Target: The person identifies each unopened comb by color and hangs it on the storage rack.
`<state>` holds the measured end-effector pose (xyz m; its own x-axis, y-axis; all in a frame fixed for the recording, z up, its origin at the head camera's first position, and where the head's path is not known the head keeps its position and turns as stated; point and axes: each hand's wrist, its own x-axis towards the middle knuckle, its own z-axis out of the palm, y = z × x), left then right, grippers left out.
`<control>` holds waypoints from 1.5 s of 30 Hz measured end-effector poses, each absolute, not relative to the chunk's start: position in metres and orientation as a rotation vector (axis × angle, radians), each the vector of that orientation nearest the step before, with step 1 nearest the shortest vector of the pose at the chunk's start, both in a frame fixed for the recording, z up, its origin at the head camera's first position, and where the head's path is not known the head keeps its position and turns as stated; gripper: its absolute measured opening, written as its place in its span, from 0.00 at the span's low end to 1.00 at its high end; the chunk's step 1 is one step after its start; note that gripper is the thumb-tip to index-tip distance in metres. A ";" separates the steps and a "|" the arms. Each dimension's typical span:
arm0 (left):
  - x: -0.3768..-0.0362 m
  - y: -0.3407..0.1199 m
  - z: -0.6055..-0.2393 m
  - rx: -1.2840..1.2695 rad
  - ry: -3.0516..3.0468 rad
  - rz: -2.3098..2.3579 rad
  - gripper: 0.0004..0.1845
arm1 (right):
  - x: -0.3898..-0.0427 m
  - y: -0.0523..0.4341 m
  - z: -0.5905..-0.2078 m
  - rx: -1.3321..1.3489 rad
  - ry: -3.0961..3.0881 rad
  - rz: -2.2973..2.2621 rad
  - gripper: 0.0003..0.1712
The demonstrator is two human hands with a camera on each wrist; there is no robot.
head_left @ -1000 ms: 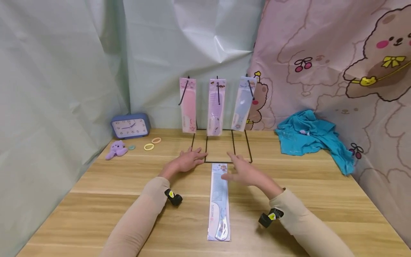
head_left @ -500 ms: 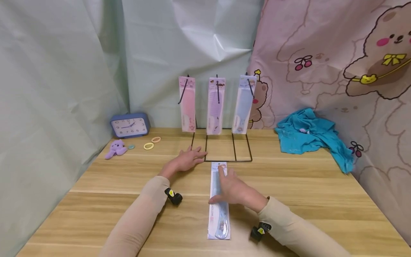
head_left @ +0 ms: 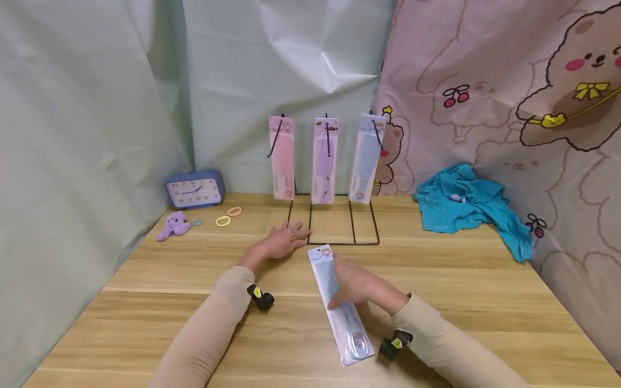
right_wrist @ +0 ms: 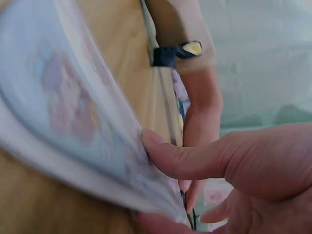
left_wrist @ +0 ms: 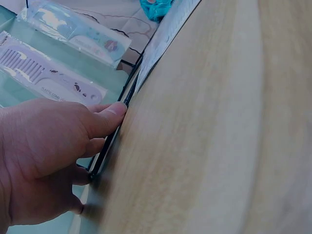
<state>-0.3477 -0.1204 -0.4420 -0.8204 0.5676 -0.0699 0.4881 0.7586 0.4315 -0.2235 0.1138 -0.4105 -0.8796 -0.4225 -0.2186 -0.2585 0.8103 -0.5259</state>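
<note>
In the head view my right hand (head_left: pixel 356 283) holds a packaged pale blue comb (head_left: pixel 353 337) by its edges, thumb on the near left edge. The clear bag slants across the middle of the table, handle end toward me. Close up in the right wrist view, the thumb (right_wrist: pixel 175 158) lies on the bag (right_wrist: pixel 73 97) and a fingertip is at its lower edge. My left hand (head_left: pixel 278 242) rests at the front left corner of a black wire rack (head_left: pixel 351 218). Its fingers are spread and the thumb (left_wrist: pixel 109 119) touches the base wire (left_wrist: pixel 109 141).
From the rack's hooks hang a pink comb pack (head_left: pixel 283 161), a purple one (head_left: pixel 324 167) and a blue one (head_left: pixel 366 161). A blue clock (head_left: pixel 194 189), purple plush (head_left: pixel 173 225) and hair ties (head_left: pixel 223 221) are at left. Turquoise cloth (head_left: pixel 466 199) lies at right.
My right hand has come back from the rack's right side to the comb pack and gripped it. The pack has turned from straight to slanted. My left hand stays put.
</note>
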 end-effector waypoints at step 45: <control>-0.352 -0.120 -0.444 0.849 2.747 0.604 0.26 | -0.240 0.228 -0.302 -0.934 2.651 -1.703 0.49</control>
